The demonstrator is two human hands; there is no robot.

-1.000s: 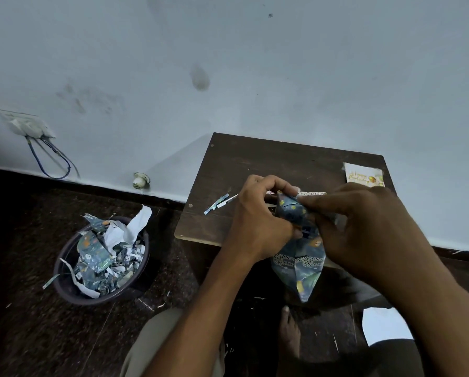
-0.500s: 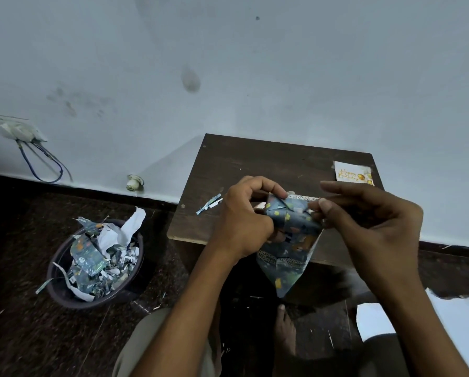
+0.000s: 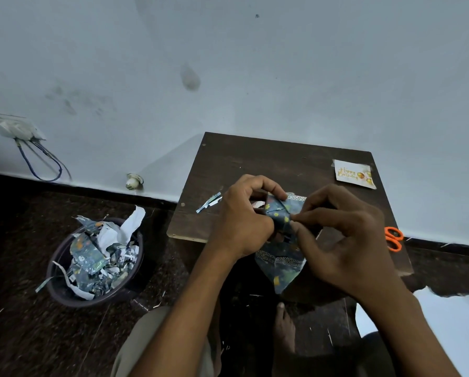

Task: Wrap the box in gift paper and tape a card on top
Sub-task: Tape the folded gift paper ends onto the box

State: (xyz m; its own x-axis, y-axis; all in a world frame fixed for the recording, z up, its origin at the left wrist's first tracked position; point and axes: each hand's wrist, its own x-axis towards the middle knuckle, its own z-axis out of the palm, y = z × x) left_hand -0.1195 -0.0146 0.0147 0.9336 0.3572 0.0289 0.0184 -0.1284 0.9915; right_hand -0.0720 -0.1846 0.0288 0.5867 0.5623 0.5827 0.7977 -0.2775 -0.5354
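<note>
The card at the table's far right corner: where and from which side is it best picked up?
The card lies flat, apart from everything else. Its right edge sits closest to the table edge, so I would come from the right, slide it slightly over that edge, and pinch that edge with fingers above and thumb below.

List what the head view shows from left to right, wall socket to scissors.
Wall socket → bin of paper scraps → paper strips on the table → left hand → gift paper → right hand → scissors.
</note>
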